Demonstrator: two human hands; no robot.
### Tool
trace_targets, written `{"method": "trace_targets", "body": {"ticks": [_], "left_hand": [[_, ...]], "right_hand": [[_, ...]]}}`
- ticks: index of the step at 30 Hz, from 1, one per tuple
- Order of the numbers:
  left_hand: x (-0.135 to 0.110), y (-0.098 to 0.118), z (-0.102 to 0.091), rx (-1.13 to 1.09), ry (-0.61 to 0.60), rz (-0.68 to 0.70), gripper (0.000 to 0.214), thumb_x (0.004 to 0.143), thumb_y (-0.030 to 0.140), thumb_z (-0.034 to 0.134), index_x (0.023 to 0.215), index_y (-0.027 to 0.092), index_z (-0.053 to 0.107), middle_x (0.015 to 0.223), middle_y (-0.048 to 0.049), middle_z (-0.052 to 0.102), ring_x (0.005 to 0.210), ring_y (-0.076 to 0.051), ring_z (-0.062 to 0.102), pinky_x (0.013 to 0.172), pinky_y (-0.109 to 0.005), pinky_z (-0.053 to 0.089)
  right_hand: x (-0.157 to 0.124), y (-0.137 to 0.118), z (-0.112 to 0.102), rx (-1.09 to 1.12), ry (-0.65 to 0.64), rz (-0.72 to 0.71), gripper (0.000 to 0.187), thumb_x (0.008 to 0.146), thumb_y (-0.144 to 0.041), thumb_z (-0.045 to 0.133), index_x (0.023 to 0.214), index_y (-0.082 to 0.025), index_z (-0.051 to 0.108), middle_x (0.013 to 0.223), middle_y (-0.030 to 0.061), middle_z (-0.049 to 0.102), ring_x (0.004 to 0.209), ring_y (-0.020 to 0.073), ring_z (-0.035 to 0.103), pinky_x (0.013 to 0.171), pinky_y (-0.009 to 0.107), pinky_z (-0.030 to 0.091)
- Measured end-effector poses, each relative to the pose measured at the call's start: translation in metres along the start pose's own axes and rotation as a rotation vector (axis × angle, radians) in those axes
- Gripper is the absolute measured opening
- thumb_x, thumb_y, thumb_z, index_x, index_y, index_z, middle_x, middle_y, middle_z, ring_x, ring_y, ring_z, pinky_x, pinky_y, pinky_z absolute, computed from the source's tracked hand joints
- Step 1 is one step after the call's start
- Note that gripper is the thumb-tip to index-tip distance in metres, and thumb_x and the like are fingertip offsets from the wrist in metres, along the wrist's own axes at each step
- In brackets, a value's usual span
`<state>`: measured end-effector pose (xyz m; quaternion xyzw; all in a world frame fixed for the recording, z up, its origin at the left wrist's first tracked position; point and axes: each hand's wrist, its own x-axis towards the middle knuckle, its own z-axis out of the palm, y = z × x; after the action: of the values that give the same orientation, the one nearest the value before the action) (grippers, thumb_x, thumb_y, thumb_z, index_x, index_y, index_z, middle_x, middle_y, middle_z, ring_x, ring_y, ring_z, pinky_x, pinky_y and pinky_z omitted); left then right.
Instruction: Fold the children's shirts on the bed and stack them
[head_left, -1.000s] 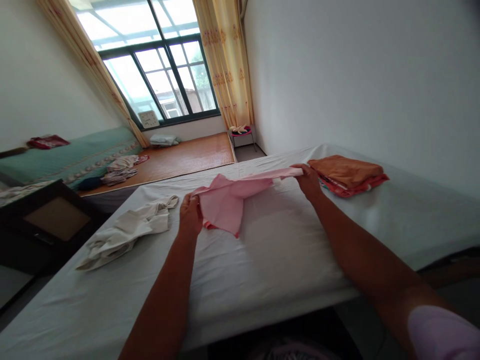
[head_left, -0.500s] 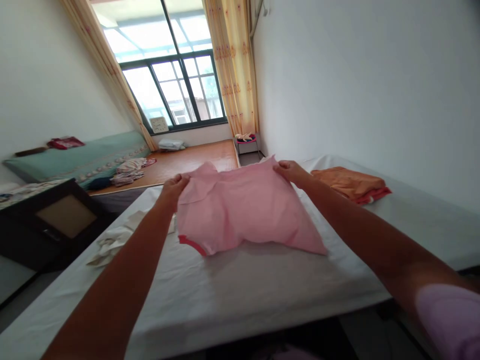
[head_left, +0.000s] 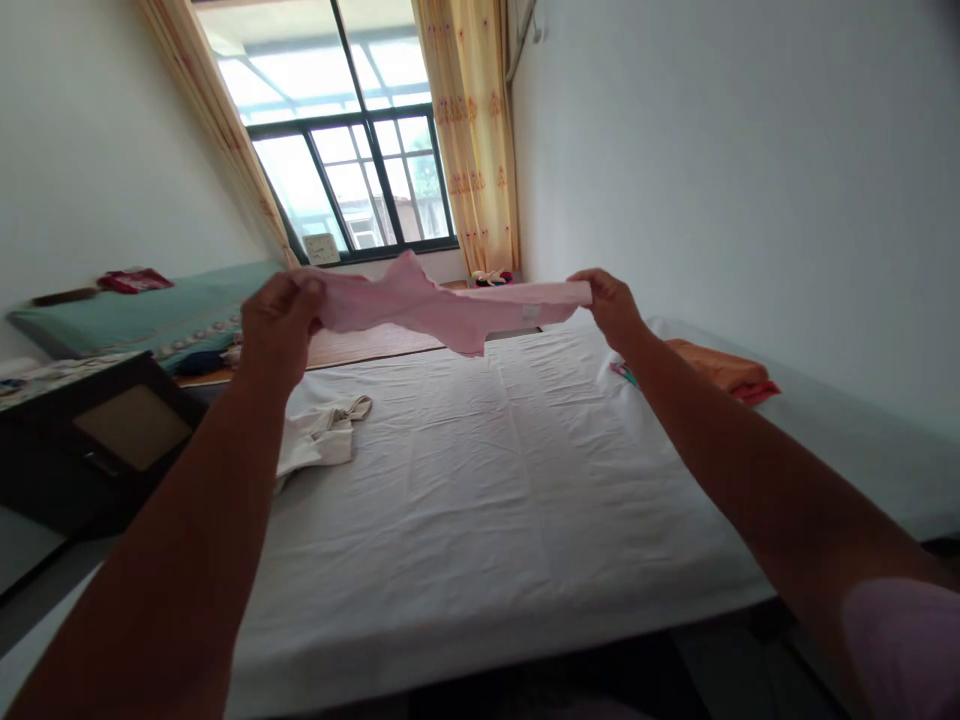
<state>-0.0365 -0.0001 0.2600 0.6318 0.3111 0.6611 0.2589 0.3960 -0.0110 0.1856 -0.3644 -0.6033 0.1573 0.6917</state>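
Note:
A pink shirt (head_left: 442, 308) is stretched sideways in the air above the far part of a white-covered table (head_left: 450, 540). My left hand (head_left: 279, 325) is closed on its left end, the thumb pressed on the cloth. At the opposite end, my right hand (head_left: 609, 303) pinches the edge. The shirt is seen as a narrow band with a pale label near the right and a loose flap dangling from its middle. Cream cloth (head_left: 322, 440) lies crumpled on the table beside my left forearm. Folded orange clothing (head_left: 720, 368) rests past my right forearm, partly hidden by it.
A dark cabinet (head_left: 97, 440) stands at the left. Behind the table is a bed with a green padded side (head_left: 180, 310). A window (head_left: 360, 180) with yellow curtains (head_left: 472, 130) fills the back, and a white wall (head_left: 735, 180) runs along the right.
Both hands have risen with the pink shirt, my left also moving outward to the left. The shirt hung broad and low over the table before; now it is a narrow, raised band.

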Motion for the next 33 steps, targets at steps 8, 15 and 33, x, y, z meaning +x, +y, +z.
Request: {"method": "trace_targets", "body": {"ticks": [8, 15, 33], "left_hand": [[-0.155, -0.063, -0.034, 0.169, -0.86, -0.421, 0.017, 0.063, 0.031, 0.08, 0.077, 0.021, 0.076, 0.073, -0.0051, 0.073, 0.071, -0.024, 0.068, 0.065, -0.032, 0.055], [-0.154, -0.088, -0.022, 0.171, -0.988, -0.543, 0.028, 0.073, 0.042, 0.072, 0.088, 0.019, 0.076, 0.075, -0.0045, 0.071, 0.068, -0.018, 0.063, 0.063, -0.026, 0.052], [-0.131, -0.169, -0.016, 0.325, -0.597, -0.515, 0.067, 0.069, 0.054, 0.068, 0.125, 0.017, 0.061, 0.089, -0.004, 0.068, 0.084, -0.019, 0.06, 0.07, -0.026, 0.046]], "right_hand": [[-0.141, 0.036, -0.041, -0.131, -0.804, 0.481, 0.039, 0.068, -0.05, 0.071, 0.085, -0.016, 0.074, 0.077, 0.0049, 0.069, 0.076, 0.0189, 0.061, 0.075, 0.032, 0.048], [-0.166, 0.043, -0.033, -0.125, -0.851, 0.509, 0.045, 0.068, -0.062, 0.068, 0.071, -0.017, 0.071, 0.062, 0.0012, 0.06, 0.069, 0.0167, 0.057, 0.066, 0.027, 0.047], [-0.166, 0.085, -0.009, -0.668, -0.401, 0.429, 0.037, 0.083, -0.052, 0.051, 0.078, -0.018, 0.064, 0.066, 0.0001, 0.06, 0.063, 0.0144, 0.052, 0.059, 0.024, 0.037]]}}
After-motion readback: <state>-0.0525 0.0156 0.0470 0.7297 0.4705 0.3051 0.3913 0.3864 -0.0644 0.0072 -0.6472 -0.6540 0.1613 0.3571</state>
